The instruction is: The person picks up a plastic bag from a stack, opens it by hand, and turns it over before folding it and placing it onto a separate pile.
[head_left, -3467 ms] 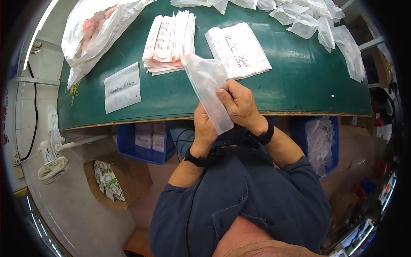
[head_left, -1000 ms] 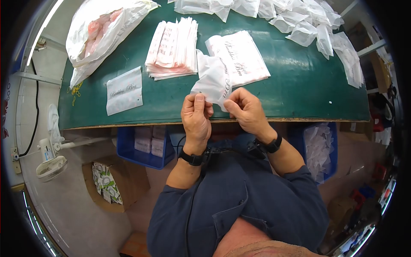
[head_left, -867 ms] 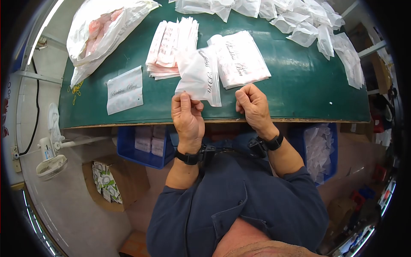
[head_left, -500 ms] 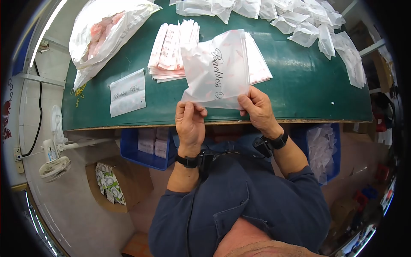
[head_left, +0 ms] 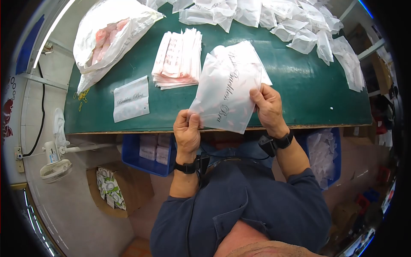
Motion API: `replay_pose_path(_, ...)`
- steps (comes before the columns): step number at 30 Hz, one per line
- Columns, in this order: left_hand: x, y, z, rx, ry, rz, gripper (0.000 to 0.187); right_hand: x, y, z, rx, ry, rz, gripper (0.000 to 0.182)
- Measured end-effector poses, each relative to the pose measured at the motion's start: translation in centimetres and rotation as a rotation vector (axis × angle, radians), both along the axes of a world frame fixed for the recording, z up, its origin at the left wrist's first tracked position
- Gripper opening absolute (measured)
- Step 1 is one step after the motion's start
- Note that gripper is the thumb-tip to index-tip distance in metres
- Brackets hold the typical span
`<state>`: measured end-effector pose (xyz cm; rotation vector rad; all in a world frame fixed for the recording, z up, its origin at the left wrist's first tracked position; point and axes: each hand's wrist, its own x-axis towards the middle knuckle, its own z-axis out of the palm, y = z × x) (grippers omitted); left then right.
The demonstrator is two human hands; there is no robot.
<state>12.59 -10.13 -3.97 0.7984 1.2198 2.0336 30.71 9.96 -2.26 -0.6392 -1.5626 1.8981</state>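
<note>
A frosted bag (head_left: 229,88) printed "Backless Bra" is held up over the table's front edge, tilted. My left hand (head_left: 187,130) pinches its lower left corner between thumb and fingers. On the bag's right edge, my right hand (head_left: 269,107) grips with the thumb on top. Behind the bag lies a stack of white sheets, mostly hidden. Left of it rests a pile of pink-printed strips (head_left: 175,60). A flat printed bag (head_left: 131,98) lies nearer the front left.
A large white sack (head_left: 115,38) with pink items sits at the back left of the green table (head_left: 299,98). Many frosted bags (head_left: 295,25) cover the back right. Below are blue bins (head_left: 147,165), a cardboard box (head_left: 139,188) and a fan (head_left: 55,169).
The held bag has turned, its right edge now slanting and its bottom lower. My right hand has moved slightly right, my left hand slightly down. The whole view has shifted a little.
</note>
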Motion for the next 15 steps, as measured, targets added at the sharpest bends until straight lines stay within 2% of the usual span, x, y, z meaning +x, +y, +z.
replay_pose_path(2,-0.7,-0.7,0.4,0.03,-0.038,0.043,0.015,0.4,0.7,0.3,0.04,-0.171,0.053,0.045)
replay_pose_path(3,-1.1,-1.0,0.5,-0.006,0.041,-0.004,0.015,0.0,1.0,0.7,0.044,-0.169,0.06,0.045)
replay_pose_path(6,-1.3,-1.4,0.9,-0.083,0.19,-0.123,0.014,-0.7,2.4,5.1,0.727,-0.121,-0.288,0.054)
replay_pose_path(7,-1.3,-1.3,1.2,-0.098,0.208,-0.192,0.013,-1.0,2.6,5.9,0.722,-0.127,-0.297,0.054)
replay_pose_path(10,-1.1,-1.1,2.2,-0.121,0.246,-0.346,0.011,-2.3,3.0,7.8,0.847,-0.251,0.157,0.052)
replay_pose_path(11,-1.0,-1.1,2.4,-0.079,0.232,-0.364,0.011,-2.6,3.0,7.5,0.85,-0.255,0.15,0.052)
replay_pose_path(14,-0.8,-1.6,2.6,0.001,0.206,-0.391,0.01,-3.6,3.1,5.3,0.472,-0.252,0.413,0.041)
replay_pose_path(15,-0.9,-1.9,2.6,0.004,0.205,-0.393,0.01,-3.7,3.3,5.1,0.471,-0.252,0.415,0.041)
